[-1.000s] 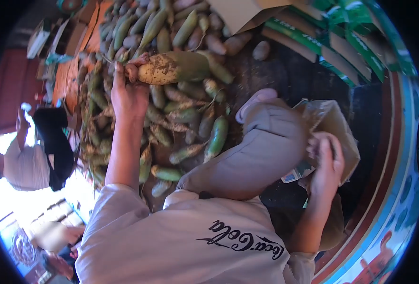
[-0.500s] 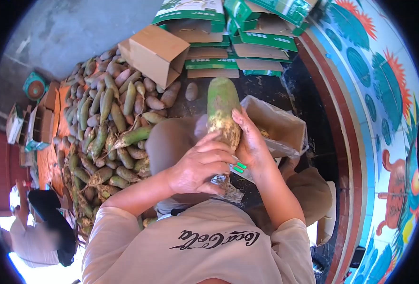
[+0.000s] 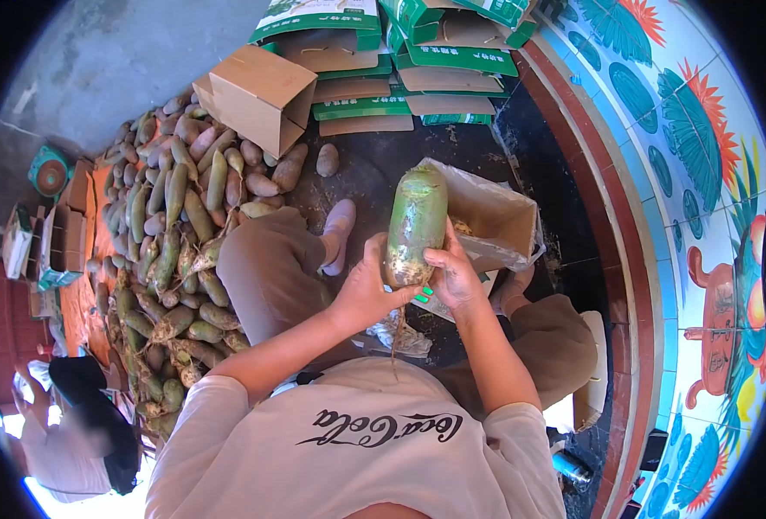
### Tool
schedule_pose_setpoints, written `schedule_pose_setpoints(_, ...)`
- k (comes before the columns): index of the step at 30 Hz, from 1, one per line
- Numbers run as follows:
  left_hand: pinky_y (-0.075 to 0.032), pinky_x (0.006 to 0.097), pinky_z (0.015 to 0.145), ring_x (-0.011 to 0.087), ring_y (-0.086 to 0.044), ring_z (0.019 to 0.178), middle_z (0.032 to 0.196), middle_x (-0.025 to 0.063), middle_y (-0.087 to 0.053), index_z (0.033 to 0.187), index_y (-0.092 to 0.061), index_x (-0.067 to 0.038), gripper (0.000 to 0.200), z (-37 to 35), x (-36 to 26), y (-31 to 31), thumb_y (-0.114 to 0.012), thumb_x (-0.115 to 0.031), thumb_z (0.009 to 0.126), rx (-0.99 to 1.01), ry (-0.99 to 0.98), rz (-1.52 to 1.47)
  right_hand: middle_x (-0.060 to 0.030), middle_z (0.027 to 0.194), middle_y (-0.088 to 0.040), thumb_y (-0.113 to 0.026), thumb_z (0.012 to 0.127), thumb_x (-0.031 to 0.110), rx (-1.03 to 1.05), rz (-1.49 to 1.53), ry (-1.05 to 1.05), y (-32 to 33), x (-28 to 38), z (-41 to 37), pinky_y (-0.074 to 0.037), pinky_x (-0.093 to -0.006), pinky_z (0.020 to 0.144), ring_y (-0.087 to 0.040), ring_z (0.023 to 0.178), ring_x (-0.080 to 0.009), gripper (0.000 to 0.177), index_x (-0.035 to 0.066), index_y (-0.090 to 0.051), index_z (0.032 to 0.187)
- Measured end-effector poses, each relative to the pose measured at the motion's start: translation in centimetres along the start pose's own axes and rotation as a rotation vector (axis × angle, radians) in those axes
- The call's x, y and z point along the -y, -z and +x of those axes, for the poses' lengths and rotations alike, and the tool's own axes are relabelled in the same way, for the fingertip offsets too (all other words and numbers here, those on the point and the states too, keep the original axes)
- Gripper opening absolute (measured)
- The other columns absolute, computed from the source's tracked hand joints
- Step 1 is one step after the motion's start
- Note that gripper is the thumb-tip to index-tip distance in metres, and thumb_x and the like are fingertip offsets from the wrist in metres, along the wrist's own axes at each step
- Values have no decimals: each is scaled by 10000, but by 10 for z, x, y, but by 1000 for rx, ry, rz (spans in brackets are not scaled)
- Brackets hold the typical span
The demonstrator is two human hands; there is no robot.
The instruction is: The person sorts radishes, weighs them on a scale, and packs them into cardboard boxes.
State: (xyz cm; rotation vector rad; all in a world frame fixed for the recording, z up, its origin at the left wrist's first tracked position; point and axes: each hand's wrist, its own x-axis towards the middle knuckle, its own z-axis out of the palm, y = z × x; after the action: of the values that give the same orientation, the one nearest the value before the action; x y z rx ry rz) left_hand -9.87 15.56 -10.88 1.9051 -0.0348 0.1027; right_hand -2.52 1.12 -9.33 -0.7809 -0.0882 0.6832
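A large green radish point(image 3: 418, 216) stands nearly upright before me, green at the top and pale with soil at the lower end. A thin root hangs from it toward my shirt. My left hand point(image 3: 369, 278) is wrapped round its lower left side. On the lower right, my right hand point(image 3: 457, 273) grips it with the thumb across the front. Just under the radish, a small bright green thing shows in part, and I cannot make out what it is. Crumpled clear plastic point(image 3: 403, 337) lies below, between my legs.
A big heap of radishes point(image 3: 175, 225) lies on my left. An open carton with a plastic liner point(image 3: 491, 208) stands beyond my right hand. Ahead are a brown box point(image 3: 257, 95) and stacked green cartons point(image 3: 366, 108). Another person point(image 3: 76, 432) is at far left, a painted tiled wall at right.
My left hand has moved from in front of the radish's lower end to its left side. The radish's lower end and root now show. The view has shifted slightly.
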Motion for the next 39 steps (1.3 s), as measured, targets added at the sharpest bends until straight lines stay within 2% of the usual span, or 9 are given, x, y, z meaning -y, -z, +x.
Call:
schedule_pose_setpoints(4,-427,400,864,372,-542,1046,1104,258,-524,1277,-210,2,806,-6,12,1,-741,-173,697,55,6,-54,-99,1297,-410,-663,625,32,58,-25,-26,11,-7,1,-355,-366,999,-435,1182,-229,920,95,-186,1409)
schedule_pose_setpoints(7,-424,343,918,235,-524,1090,1188,191,-490,1272,-250,9,727,-7,2,10,-721,-82,726,138,60,-70,-98,1288,-422,-667,614,21,49,-70,-16,12,-4,-1,-361,-362,992,-446,1171,-225,927,88,-192,1408)
schedule_pose_setpoints(9,-433,361,894,290,-549,1063,1150,196,-523,1256,-298,2,697,-4,-5,16,-726,-136,724,161,-16,-34,-97,1280,-434,-665,610,13,41,-68,21,12,6,-8,-361,-360,990,-458,1161,-228,927,81,-198,1407)
schedule_pose_setpoints(13,-434,332,895,218,-581,1003,1153,127,-552,1181,-442,11,499,11,-32,30,-668,-44,740,185,-251,110,-150,1240,-482,-730,576,156,-100,-40,308,12,55,-67,-423,-386,943,-528,1087,-270,869,-13,-320,1323)
schedule_pose_setpoints(14,-436,321,883,196,-582,971,1116,112,-575,1165,-456,10,447,12,-46,28,-619,-1,749,115,-82,-134,-196,1226,-485,-750,585,202,-56,-48,446,23,71,-89,-446,-401,921,-533,1077,-309,866,-36,-332,1306)
schedule_pose_setpoints(19,-415,313,904,191,-573,987,1072,112,-594,1191,-432,40,355,36,-54,62,-501,-163,908,-126,-156,70,-189,1229,-491,-742,665,358,-324,-121,891,51,128,-268,-460,-404,912,-538,1073,-294,846,-19,-337,1306)
schedule_pose_setpoints(25,-410,355,917,246,-551,1051,1169,157,-547,1264,-406,-17,387,68,-34,106,-417,-230,941,-183,-70,-138,-144,1165,-543,-593,823,383,-1014,73,1139,149,0,-459,-477,-392,861,-555,1025,-273,581,36,-424,1256)
schedule_pose_setpoints(31,-398,376,923,248,-535,1080,1190,146,-539,1252,-413,-39,380,73,-5,132,-441,-239,931,-235,28,-16,-59,1035,-617,-589,804,320,-1539,863,975,262,-222,-547,-485,-420,823,-585,929,-249,327,112,-579,1056)
schedule_pose_setpoints(39,-434,332,898,242,-546,1078,1208,119,-545,1238,-426,-25,379,64,44,179,-418,-250,933,-425,313,8,-54,1119,-590,-572,819,290,-1602,1055,862,346,-262,-557,-449,-428,900,-553,1024,-237,341,104,-562,1105)
